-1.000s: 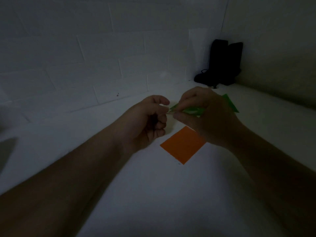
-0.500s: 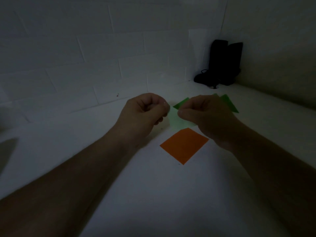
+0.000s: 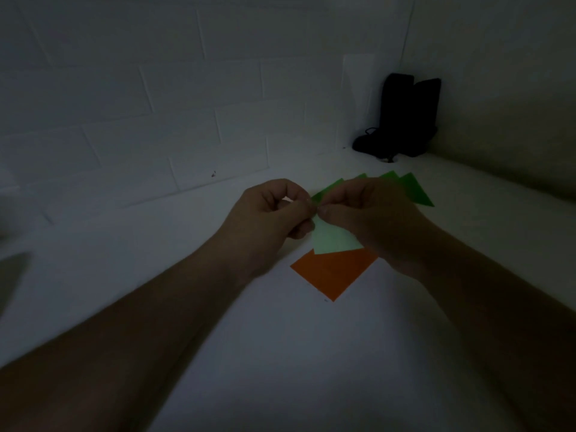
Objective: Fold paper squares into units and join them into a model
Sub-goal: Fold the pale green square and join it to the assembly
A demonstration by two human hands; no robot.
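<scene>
The big white desk fills most of the dim room, with a white brick wall behind it. A black bag-like thing stands far back in the corner, well apart from the hands.

The flat orange paper square lies on the desk, just under the hands. It has not moved.

The left hand is curled almost shut, and its thumb and finger pinch the near corner of the green paper. The right hand is curled too, and pinches the same corner from the other side. The two hands touch at the fingertips.

The green paper is held up above the desk, over the top edge of the orange square. A second ago it was bunched small between the hands. Now more of it is open: a pale green flap hangs down below the fingers, bigger than half a second ago. Darker green points stick out behind the right hand.
</scene>
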